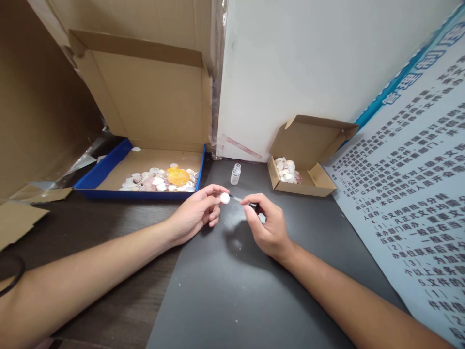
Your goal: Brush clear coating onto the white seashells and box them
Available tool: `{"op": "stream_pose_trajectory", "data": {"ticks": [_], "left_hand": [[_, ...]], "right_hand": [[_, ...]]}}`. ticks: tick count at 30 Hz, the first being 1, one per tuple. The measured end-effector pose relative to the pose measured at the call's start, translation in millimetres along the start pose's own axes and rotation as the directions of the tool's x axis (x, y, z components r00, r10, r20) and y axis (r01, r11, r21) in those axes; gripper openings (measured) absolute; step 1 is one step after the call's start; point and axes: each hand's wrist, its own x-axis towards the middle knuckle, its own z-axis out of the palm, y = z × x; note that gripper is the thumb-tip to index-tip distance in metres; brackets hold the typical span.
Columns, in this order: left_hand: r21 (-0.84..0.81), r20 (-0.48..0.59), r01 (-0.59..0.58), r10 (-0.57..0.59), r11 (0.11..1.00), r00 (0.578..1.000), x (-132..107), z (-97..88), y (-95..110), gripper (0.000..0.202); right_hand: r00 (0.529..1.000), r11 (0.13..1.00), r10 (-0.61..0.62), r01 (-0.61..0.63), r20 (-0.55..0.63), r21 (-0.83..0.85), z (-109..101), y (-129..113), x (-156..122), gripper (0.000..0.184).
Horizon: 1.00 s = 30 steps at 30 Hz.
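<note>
Between thumb and fingers, my left hand pinches a small white seashell above the grey mat. My right hand grips the black cap of a small applicator brush. The brush's thin stem points left, and its dark tip is at the shell's right edge; I cannot tell whether it touches. Just beyond the hands stands a small clear glass bottle, uncapped and upright, with a whitish look and small print on it.
A blue-edged cardboard box at the left holds many shells and an orange-yellow piece. At the right, a smaller open cardboard box contains white shells. A grey mat covers part of the dark table; a printed sheet borders the right.
</note>
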Motion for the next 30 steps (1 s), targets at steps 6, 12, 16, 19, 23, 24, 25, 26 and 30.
{"op": "stream_pose_trajectory", "data": {"ticks": [6, 12, 16, 19, 23, 24, 25, 26, 30], "left_hand": [[-0.113, 0.045, 0.020, -0.014, 0.993, 0.999, -1.1, -0.5, 2.9, 0.017], [-0.197, 0.104, 0.087, -0.068, 0.977, 0.992, -1.8, -0.2, 5.1, 0.017], [-0.224, 0.103, 0.100, -0.078, 0.970, 0.992, -2.4, -0.3, 5.9, 0.018], [-0.230, 0.086, 0.101, -0.083, 0.968, 0.993, -2.8, -0.4, 6.0, 0.019], [-0.247, 0.086, 0.104, -0.085, 0.964, 0.993, -2.7, -1.3, 5.1, 0.020], [-0.249, 0.093, 0.101, -0.080, 0.963, 0.992, -2.5, -1.7, 4.9, 0.020], [-0.250, 0.100, 0.097, -0.074, 0.963, 0.992, -2.3, -2.2, 4.7, 0.021], [-0.250, 0.108, 0.092, -0.067, 0.964, 0.992, -2.1, -2.7, 4.7, 0.021], [-0.247, 0.122, 0.076, -0.047, 0.966, 0.991, -0.9, -3.7, 4.5, 0.021]], "right_hand": [[0.997, 0.999, 0.001, -0.004, 0.075, 0.037, 0.3, -0.3, -3.1, 0.013], [0.997, 0.999, 0.012, -0.015, 0.070, 0.040, -0.3, -1.4, -1.2, 0.014], [0.998, 0.998, 0.028, -0.031, 0.061, 0.053, -0.1, -1.4, -0.4, 0.014], [0.997, 0.996, 0.048, -0.053, 0.063, 0.070, -0.6, -1.3, -0.7, 0.015], [0.996, 0.993, 0.063, -0.069, 0.067, 0.097, -1.1, -1.6, -1.8, 0.015], [0.996, 0.993, 0.062, -0.069, 0.065, 0.101, -1.0, -1.6, -2.0, 0.015], [0.996, 0.992, 0.060, -0.066, 0.061, 0.103, -0.6, -1.5, -2.2, 0.015], [0.997, 0.993, 0.057, -0.063, 0.056, 0.104, -0.2, -1.2, -2.4, 0.015], [0.998, 0.994, 0.050, -0.053, 0.039, 0.094, 1.4, 0.3, -3.2, 0.014]]}}
